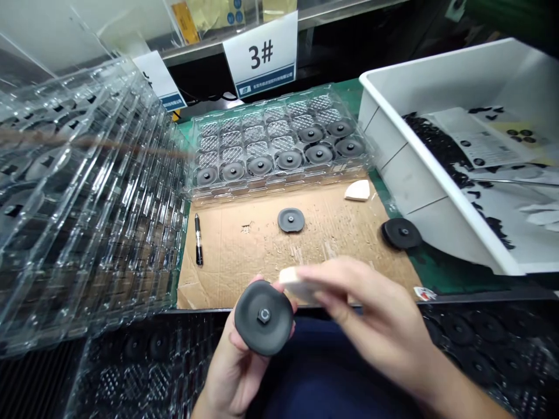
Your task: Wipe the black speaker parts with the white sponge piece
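Pinching a white pad [297, 280] between its fingers, the right hand [371, 308] hovered beside the black disc [264, 318] that the left hand [244, 361] gripped firmly by its edges.

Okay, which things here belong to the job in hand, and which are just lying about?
Part of the job:
- Dark disc, in the left hand
- White block, in the right hand
- Clear tray, probably; it holds similar discs
- White bin, probably; black scraps inside

Just lying about, it seems:
- Pen
- Small sticker by the cardboard's corner
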Action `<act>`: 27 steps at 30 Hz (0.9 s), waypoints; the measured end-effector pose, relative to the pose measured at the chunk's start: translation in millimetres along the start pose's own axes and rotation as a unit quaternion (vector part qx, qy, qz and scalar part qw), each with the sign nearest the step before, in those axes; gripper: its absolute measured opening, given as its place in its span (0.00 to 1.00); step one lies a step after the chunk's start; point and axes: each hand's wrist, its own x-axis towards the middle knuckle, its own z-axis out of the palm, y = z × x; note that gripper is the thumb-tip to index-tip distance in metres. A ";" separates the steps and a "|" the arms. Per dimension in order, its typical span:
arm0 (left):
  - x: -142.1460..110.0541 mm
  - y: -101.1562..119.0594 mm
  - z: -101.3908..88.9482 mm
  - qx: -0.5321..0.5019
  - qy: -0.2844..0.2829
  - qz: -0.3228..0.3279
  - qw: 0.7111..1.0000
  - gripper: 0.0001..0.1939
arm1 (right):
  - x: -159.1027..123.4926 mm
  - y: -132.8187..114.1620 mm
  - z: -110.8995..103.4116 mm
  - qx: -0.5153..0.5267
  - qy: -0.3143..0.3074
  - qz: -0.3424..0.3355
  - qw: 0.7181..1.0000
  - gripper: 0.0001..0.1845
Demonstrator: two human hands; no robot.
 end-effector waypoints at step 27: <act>2.8 14.0 16.3 -0.005 0.035 0.040 0.999 0.25 | -41.1 9.9 23.1 0.153 -0.099 0.229 0.956 0.11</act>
